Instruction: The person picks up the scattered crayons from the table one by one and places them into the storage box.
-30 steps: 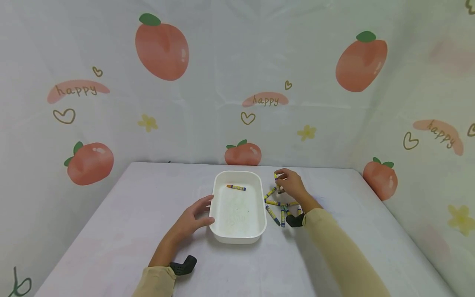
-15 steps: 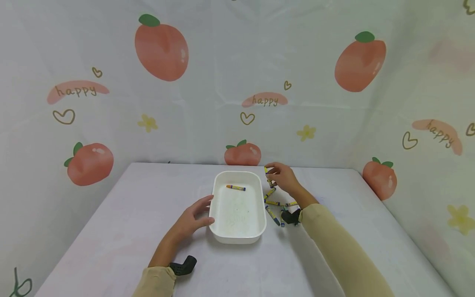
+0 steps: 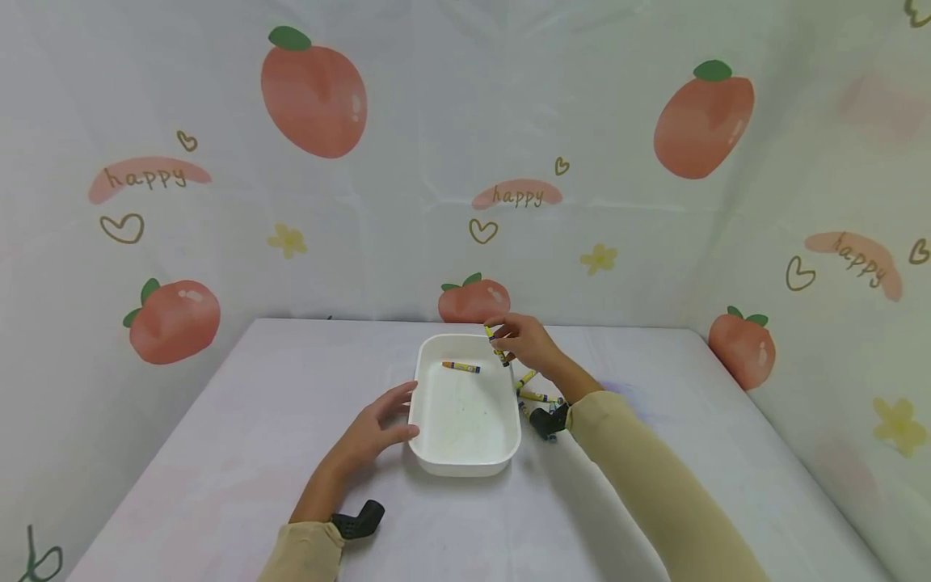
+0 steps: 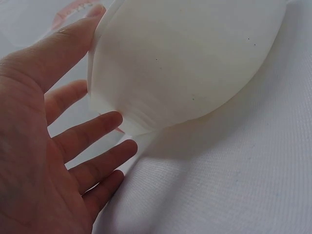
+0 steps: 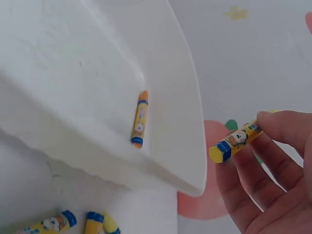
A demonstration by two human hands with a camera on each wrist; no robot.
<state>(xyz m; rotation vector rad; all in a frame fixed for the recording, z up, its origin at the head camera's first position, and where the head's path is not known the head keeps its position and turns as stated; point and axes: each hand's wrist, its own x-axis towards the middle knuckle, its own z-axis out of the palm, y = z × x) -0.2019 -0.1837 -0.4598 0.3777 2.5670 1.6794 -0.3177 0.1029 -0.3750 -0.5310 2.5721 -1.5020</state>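
Note:
A white rectangular plastic tub (image 3: 465, 440) stands on the table, an orange crayon (image 3: 461, 367) lying inside near its far end. My left hand (image 3: 374, 424) is at the tub's left side, thumb and fingertips against its wall, fingers loosely extended; the left wrist view shows the palm (image 4: 29, 161) facing the tub. Above the tub's far right corner, my right hand (image 3: 529, 343) pinches a yellow crayon (image 5: 236, 140) between thumb and fingers. The crayon is tilted and apart from the tub. Its wrapper is yellow with blue bands and a cartoon figure.
Several loose crayons (image 3: 537, 397) lie on the white-covered table just right of the tub, partly hidden under my right wrist and its black camera mount (image 3: 549, 421). A white curtain (image 3: 393, 259) printed with peaches hangs behind the table's far edge.
My right hand has lifted the yellow crayon from beside the loose crayons and carried it left, over the tub's far right corner. The left hand and tub have stayed in place.

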